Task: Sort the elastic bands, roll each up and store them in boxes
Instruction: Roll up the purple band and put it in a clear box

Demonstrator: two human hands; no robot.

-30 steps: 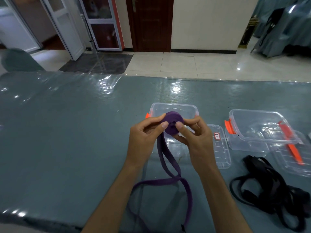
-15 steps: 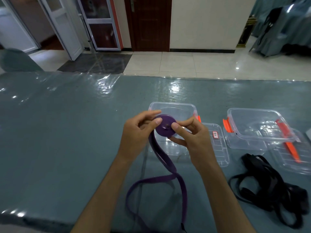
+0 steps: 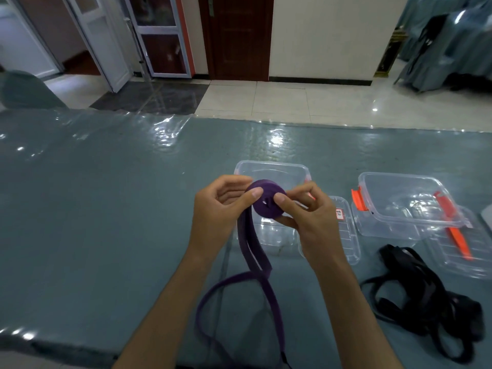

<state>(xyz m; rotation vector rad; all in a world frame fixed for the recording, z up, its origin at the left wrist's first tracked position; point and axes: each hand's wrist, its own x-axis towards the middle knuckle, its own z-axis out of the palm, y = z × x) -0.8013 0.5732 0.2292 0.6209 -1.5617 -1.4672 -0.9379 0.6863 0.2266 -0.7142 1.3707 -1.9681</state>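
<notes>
Shiny blue-grey worktop (image 3: pixel 106 209), tiled floor behind. Both hands, left (image 3: pixel 221 209) & right (image 3: pixel 306 222), pinch the round purple band (image 3: pixel 266 202) roll above a clear box (image 3: pixel 271 171). Black bands (image 3: pixel 426 302) lie right.

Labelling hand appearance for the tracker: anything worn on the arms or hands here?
Nothing visible. Left hand and right hand are bare: no gloves, rings, watch or bands. Both forearms are bare down to the frame edge, no sleeves in view. Short, unpainted nails on the fingers.

The person is showing two bare forearms, wearing no visible sleeves; left hand (image 3: pixel 217 209) and right hand (image 3: pixel 310 217) are ungloved.
</notes>
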